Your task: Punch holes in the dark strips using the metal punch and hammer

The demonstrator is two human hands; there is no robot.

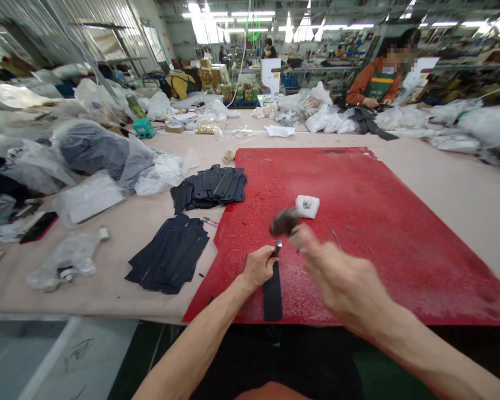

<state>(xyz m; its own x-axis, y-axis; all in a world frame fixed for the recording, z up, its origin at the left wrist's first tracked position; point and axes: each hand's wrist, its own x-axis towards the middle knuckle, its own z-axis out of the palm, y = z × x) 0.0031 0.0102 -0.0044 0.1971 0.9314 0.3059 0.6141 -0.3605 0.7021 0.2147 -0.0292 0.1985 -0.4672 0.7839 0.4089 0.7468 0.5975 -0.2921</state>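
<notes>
Left hand gripping silver-topped metal rod at far end of flat black strip; right hand gripping blurred dark-headed hammer.

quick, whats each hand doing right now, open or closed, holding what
Left hand: closed, holding a metal punch-like tool at the dark strip.
Right hand: closed, holding what looks like a hammer, blurred.
</notes>
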